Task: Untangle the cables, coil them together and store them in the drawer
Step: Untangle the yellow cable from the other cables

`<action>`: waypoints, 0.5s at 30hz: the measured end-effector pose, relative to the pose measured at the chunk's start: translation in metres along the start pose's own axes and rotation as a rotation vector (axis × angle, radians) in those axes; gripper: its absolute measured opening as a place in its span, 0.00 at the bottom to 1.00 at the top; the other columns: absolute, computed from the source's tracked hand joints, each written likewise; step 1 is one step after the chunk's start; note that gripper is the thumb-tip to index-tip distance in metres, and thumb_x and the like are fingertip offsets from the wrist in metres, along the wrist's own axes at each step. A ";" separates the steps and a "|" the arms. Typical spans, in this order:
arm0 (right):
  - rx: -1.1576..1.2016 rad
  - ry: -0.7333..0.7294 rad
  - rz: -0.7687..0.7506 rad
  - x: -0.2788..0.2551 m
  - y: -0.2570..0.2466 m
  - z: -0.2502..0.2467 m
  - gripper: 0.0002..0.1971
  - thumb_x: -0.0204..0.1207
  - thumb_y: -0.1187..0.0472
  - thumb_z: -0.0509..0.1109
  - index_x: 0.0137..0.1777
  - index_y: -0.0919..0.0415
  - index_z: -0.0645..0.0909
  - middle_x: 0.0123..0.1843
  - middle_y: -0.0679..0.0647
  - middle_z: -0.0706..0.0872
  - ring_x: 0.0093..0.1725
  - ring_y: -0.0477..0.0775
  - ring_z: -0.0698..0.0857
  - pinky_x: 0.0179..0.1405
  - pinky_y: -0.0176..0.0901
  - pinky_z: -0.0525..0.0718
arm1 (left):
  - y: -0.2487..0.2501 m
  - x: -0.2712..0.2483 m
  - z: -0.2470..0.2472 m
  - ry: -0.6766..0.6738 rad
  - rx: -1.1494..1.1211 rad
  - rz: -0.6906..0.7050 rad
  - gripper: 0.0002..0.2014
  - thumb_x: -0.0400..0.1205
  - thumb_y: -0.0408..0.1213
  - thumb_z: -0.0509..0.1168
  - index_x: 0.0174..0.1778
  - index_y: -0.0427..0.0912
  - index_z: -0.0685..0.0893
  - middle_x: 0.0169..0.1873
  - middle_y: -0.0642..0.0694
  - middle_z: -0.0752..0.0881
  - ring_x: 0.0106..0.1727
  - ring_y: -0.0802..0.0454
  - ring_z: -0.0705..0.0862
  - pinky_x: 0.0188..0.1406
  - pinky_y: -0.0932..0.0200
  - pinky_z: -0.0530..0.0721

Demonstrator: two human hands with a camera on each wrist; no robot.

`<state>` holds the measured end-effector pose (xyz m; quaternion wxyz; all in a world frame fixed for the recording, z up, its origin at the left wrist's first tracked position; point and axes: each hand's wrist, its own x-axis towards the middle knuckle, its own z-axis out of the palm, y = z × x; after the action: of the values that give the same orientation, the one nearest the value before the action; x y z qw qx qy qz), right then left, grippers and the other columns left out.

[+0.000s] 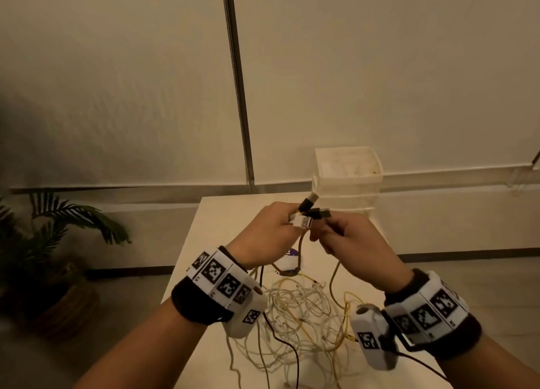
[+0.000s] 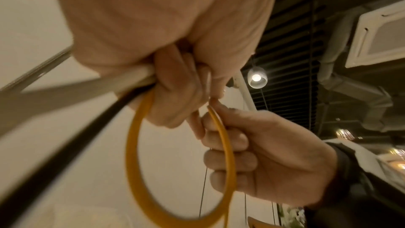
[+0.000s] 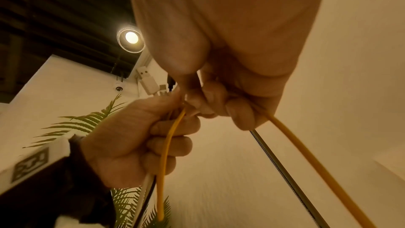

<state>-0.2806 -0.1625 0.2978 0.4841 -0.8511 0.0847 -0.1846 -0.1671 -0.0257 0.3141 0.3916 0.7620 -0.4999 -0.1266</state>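
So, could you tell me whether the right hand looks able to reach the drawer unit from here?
Probably yes: the drawer unit stands just beyond the right hand, nothing between, though it grips a yellow cable.

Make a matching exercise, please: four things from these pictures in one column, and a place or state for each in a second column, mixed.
1. left hand
2. right hand
3. tangled cables
4. drawer unit

a. at the table's far end
b. lying on the table
c. holds several plug ends
d. grips a yellow cable

Pairs: 1-c, 2-d, 3-b, 4-a
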 end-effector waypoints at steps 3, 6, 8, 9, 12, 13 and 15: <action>0.000 -0.030 0.023 -0.002 0.000 -0.001 0.13 0.82 0.59 0.65 0.38 0.59 0.86 0.22 0.46 0.80 0.24 0.39 0.76 0.28 0.31 0.73 | -0.002 0.001 -0.008 -0.050 0.006 0.009 0.09 0.82 0.43 0.67 0.41 0.44 0.89 0.37 0.39 0.88 0.35 0.39 0.81 0.38 0.38 0.80; 0.028 -0.014 0.039 -0.001 0.004 0.000 0.13 0.82 0.61 0.65 0.39 0.59 0.87 0.23 0.46 0.81 0.24 0.38 0.76 0.29 0.32 0.74 | -0.007 0.000 -0.011 -0.058 0.008 0.009 0.08 0.78 0.41 0.71 0.42 0.40 0.89 0.36 0.41 0.89 0.37 0.42 0.84 0.39 0.41 0.82; 0.028 -0.045 0.040 0.000 0.003 0.000 0.13 0.83 0.62 0.64 0.39 0.61 0.86 0.24 0.49 0.82 0.24 0.39 0.77 0.30 0.34 0.75 | -0.009 -0.003 -0.011 -0.034 0.024 0.028 0.06 0.78 0.37 0.72 0.38 0.39 0.88 0.32 0.43 0.88 0.31 0.50 0.81 0.34 0.47 0.80; 0.048 -0.066 0.037 0.000 0.002 -0.001 0.13 0.84 0.61 0.64 0.40 0.62 0.86 0.25 0.50 0.82 0.24 0.41 0.77 0.29 0.34 0.75 | -0.008 -0.003 -0.013 0.004 0.024 0.028 0.06 0.78 0.34 0.72 0.36 0.39 0.87 0.29 0.45 0.87 0.29 0.51 0.80 0.31 0.50 0.78; 0.147 -0.089 0.029 0.000 0.003 -0.006 0.16 0.85 0.58 0.61 0.41 0.65 0.85 0.25 0.53 0.81 0.25 0.52 0.75 0.28 0.39 0.74 | -0.008 0.000 -0.025 0.248 -0.104 -0.034 0.13 0.81 0.26 0.67 0.35 0.46 0.87 0.23 0.57 0.85 0.22 0.60 0.77 0.22 0.59 0.72; 0.169 -0.085 0.031 -0.001 0.007 -0.009 0.16 0.85 0.59 0.60 0.41 0.66 0.84 0.26 0.54 0.81 0.25 0.54 0.74 0.29 0.41 0.74 | -0.009 0.001 -0.033 0.367 -0.163 -0.085 0.15 0.82 0.24 0.65 0.36 0.49 0.86 0.18 0.60 0.82 0.18 0.63 0.72 0.19 0.62 0.67; 0.166 -0.079 0.050 -0.006 0.018 -0.013 0.16 0.86 0.60 0.59 0.40 0.66 0.83 0.25 0.55 0.79 0.25 0.54 0.73 0.30 0.44 0.73 | -0.016 0.003 -0.052 0.601 -0.214 -0.169 0.13 0.83 0.27 0.65 0.37 0.49 0.86 0.14 0.60 0.77 0.16 0.64 0.69 0.18 0.63 0.64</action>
<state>-0.2908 -0.1798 0.2870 0.5603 -0.8124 0.0710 -0.1451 -0.1252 -0.0011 0.3375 0.5876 0.7587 -0.2807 0.0198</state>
